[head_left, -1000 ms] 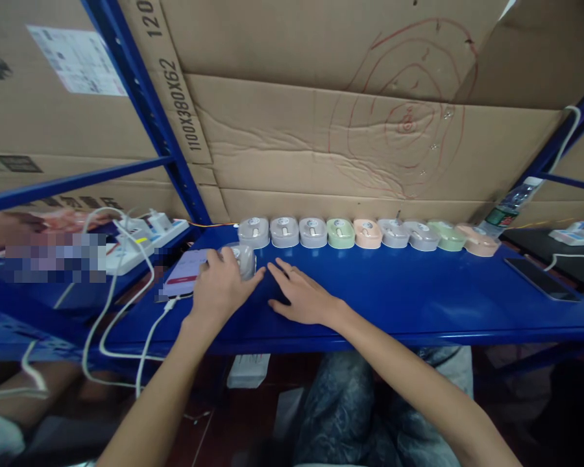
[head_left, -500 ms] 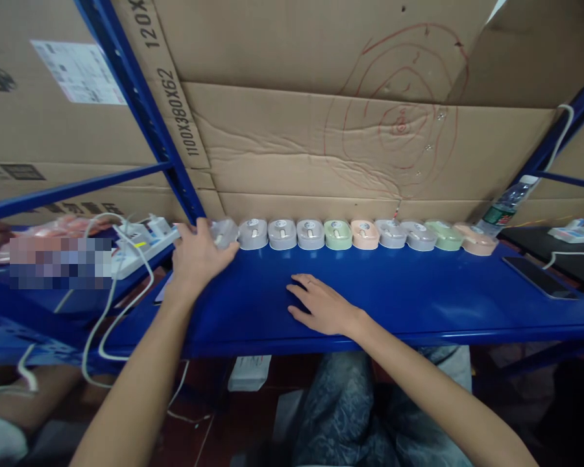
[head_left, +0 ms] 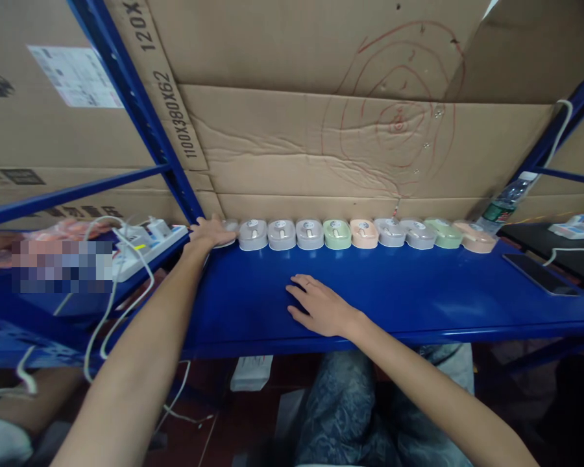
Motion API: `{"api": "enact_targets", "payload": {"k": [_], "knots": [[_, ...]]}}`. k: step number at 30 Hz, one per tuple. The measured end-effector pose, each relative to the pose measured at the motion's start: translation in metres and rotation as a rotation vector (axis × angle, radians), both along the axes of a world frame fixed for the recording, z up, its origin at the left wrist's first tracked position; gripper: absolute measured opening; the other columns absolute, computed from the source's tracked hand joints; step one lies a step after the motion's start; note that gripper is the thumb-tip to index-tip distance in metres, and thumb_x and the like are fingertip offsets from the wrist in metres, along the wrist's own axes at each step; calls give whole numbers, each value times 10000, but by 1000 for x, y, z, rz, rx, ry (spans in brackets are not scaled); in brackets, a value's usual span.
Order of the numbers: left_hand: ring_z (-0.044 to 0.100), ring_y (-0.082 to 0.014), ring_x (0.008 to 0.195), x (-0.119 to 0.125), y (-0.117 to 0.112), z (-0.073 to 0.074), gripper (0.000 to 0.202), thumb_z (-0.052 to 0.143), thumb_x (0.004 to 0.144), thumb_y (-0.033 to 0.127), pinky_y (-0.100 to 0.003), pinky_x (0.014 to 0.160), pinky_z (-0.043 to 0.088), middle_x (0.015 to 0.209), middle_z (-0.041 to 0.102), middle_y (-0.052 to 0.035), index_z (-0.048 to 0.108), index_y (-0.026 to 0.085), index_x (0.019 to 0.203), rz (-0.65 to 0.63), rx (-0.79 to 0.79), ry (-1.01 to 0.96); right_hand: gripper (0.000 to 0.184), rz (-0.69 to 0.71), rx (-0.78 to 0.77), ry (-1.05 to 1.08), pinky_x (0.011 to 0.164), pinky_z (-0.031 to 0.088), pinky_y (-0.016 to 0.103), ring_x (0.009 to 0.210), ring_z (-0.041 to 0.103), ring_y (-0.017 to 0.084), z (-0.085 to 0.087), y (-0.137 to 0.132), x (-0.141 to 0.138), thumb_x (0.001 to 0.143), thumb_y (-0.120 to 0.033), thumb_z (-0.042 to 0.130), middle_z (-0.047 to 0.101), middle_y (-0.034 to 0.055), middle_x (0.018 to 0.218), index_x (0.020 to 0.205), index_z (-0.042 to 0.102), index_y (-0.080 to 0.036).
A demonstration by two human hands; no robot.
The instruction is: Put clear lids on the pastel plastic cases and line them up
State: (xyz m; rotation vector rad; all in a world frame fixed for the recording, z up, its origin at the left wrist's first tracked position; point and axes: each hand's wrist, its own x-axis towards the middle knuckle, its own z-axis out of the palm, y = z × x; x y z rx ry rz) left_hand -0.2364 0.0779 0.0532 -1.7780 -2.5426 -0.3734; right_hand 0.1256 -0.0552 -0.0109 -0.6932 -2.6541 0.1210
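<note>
My left hand (head_left: 213,231) reaches to the back of the blue shelf (head_left: 394,292) and rests on a pale grey mouse (head_left: 230,227) at the left end of a row. The fingers lie over the mouse and hide most of it. The row of several small mice (head_left: 360,233) in grey, green and peach runs along the cardboard wall. My right hand (head_left: 321,305) lies flat on the shelf in front of the row, fingers spread, holding nothing.
A white power strip (head_left: 148,240) with cables sits on the lower left shelf. A blue upright post (head_left: 150,123) stands behind my left hand. A dark phone (head_left: 540,274), a water bottle (head_left: 509,201) and another strip (head_left: 574,229) lie at the right. Cardboard boxes (head_left: 321,130) form the back wall.
My left hand carried a grey mouse from the shelf's front left back to the left end of the row and now rests on it there. My right hand slid slightly nearer.
</note>
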Motion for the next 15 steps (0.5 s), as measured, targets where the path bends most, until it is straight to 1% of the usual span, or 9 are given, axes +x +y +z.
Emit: {"api": "enact_targets", "payload": {"k": [1, 3, 5, 7, 9, 11, 13, 15], "knots": [[424, -560, 1377, -2, 1, -1, 927, 708, 832, 666, -639, 1011, 433, 1531, 418, -323, 437, 70, 1488, 76, -24, -18, 528, -3, 0, 1, 1227, 443, 515, 1514, 446, 353, 0, 0, 0, 1094, -417, 464, 516, 240, 1565, 1480, 568, -73], [423, -513, 1390, -3, 2, -3, 899, 704, 862, 632, -588, 1049, 425, 1553, 412, -286, 415, 74, 1505, 156, -59, -48, 542, -5, -4, -6, 1237, 429, 513, 1517, 441, 358, -1, 0, -1, 1094, -422, 465, 516, 249, 1562, 1481, 565, -56], [411, -485, 1393, -5, 3, -6, 875, 661, 905, 630, -568, 1074, 410, 1541, 438, -258, 402, 53, 1509, 130, -62, -54, 554, -6, -9, -11, 1242, 421, 511, 1521, 435, 362, -1, 0, -1, 1095, -426, 462, 514, 256, 1562, 1484, 561, -44], [408, -469, 1386, -8, 5, -9, 887, 644, 917, 640, -551, 1091, 396, 1507, 486, -238, 399, 25, 1506, 108, -58, -58, 546, -7, -12, -7, 1238, 427, 519, 1524, 433, 357, -2, 0, -1, 1096, -426, 462, 517, 249, 1563, 1486, 560, -57], [432, -464, 1372, -12, 8, -13, 890, 643, 916, 639, -539, 1091, 399, 1494, 507, -240, 403, 18, 1507, 93, -54, -71, 539, -9, -11, -1, 1236, 429, 522, 1525, 432, 351, -2, 0, -1, 1096, -426, 463, 520, 242, 1563, 1486, 562, -67], [470, -471, 1361, -18, 10, -15, 843, 619, 932, 619, -542, 1069, 418, 1511, 496, -261, 417, 41, 1512, 92, -56, -88, 543, -8, -7, -5, 1240, 423, 517, 1524, 432, 355, -2, 0, -1, 1095, -421, 465, 521, 251, 1559, 1482, 565, -53], [508, -469, 1350, -24, 13, -17, 762, 556, 968, 594, -544, 1040, 443, 1523, 490, -272, 437, 78, 1515, 90, -61, -99, 549, -9, -3, -9, 1246, 415, 513, 1522, 433, 361, -2, 0, -1, 1095, -416, 467, 519, 258, 1558, 1482, 565, -39], [549, -454, 1325, -29, 15, -18, 686, 481, 1001, 573, -530, 1007, 469, 1501, 523, -267, 466, 105, 1503, 76, -57, -99, 545, -9, -4, -6, 1245, 416, 512, 1521, 436, 359, -2, 0, -1, 1094, -414, 471, 517, 253, 1563, 1486, 563, -46]]}}
